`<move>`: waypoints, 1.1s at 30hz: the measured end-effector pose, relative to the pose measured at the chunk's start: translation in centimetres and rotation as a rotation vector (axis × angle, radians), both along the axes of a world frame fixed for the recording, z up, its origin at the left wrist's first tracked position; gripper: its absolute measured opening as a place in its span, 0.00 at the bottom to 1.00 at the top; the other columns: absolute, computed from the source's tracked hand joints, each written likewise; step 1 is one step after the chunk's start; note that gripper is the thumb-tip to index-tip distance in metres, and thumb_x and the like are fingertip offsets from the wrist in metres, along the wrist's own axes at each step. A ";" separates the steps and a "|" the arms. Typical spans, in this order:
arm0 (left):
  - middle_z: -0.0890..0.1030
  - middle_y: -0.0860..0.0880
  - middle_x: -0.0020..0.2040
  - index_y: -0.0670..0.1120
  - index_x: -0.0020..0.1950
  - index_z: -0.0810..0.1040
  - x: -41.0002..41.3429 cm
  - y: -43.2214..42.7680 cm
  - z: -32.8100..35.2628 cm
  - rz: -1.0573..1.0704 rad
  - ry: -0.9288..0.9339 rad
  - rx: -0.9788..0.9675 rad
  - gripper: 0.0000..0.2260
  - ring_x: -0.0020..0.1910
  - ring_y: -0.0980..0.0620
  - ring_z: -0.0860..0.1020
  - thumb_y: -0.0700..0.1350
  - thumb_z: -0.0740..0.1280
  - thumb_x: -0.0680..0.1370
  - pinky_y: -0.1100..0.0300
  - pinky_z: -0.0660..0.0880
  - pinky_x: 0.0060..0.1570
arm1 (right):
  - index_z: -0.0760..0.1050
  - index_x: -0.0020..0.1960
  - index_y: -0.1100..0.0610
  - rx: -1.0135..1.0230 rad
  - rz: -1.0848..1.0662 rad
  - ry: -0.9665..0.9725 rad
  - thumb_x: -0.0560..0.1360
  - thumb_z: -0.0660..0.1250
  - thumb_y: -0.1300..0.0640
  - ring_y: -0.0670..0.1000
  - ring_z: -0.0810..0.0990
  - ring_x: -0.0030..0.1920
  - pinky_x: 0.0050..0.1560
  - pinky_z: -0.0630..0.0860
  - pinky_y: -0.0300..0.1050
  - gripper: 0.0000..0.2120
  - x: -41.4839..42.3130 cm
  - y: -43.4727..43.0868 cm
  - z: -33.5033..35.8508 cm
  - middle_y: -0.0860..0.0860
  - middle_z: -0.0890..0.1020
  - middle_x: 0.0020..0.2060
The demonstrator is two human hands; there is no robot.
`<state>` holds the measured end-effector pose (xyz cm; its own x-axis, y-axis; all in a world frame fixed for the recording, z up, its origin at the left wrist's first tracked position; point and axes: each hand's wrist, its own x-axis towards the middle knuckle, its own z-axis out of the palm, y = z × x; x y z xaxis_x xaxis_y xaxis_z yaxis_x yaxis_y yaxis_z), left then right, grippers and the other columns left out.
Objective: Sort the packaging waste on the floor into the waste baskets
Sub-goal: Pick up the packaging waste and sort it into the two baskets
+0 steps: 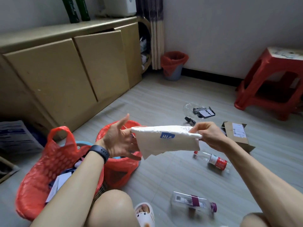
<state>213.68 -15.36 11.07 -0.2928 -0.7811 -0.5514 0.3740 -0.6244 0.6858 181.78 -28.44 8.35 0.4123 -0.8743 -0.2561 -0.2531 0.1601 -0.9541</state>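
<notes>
Two bottles point(216, 162), cardboard box point(237, 136) on floor point(164, 99)

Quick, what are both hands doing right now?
Left hand: open, straight fingers touching one end of the white bag.
Right hand: closed, pinching the bag's other end.

Bare floor point(164, 99) open ahead of me, near basket point(37, 174) and far basket point(121, 169) crowding my left, cabinet point(57, 76) walling far left, red-label bottle point(216, 162), purple-cap bottle point(195, 201), cardboard box point(237, 135) littering my right, red stool point(268, 82) far right.
</notes>
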 end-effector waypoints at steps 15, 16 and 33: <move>0.84 0.45 0.48 0.48 0.54 0.77 1.1 0.1 0.1 0.539 -0.627 -0.216 0.19 0.36 0.49 0.82 0.33 0.77 0.67 0.54 0.80 0.33 | 0.84 0.47 0.65 0.129 0.012 -0.131 0.70 0.60 0.70 0.47 0.84 0.42 0.42 0.79 0.37 0.14 7.0 2.4 0.6 0.55 0.86 0.46; 0.83 0.45 0.47 0.47 0.55 0.77 1.9 0.5 0.9 0.574 -0.660 -0.249 0.20 0.34 0.51 0.82 0.32 0.77 0.67 0.57 0.79 0.29 | 0.83 0.49 0.66 0.142 0.026 -0.176 0.70 0.65 0.67 0.49 0.84 0.43 0.43 0.80 0.37 0.11 8.1 2.6 0.8 0.56 0.86 0.47; 0.83 0.47 0.45 0.61 0.54 0.74 19.6 17.2 0.4 0.488 -1.852 -0.017 0.19 0.48 0.39 0.80 0.48 0.70 0.66 0.53 0.77 0.44 | 0.71 0.62 0.55 -0.496 0.594 0.461 0.75 0.65 0.49 0.59 0.75 0.59 0.61 0.72 0.51 0.18 33.4 15.7 -9.6 0.57 0.74 0.59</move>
<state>233.31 1.89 11.51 0.7807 -0.6098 0.1365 -0.6100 -0.6963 0.3782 215.20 -12.74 -1.29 0.7812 -0.6040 -0.1575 -0.5373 -0.5222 -0.6623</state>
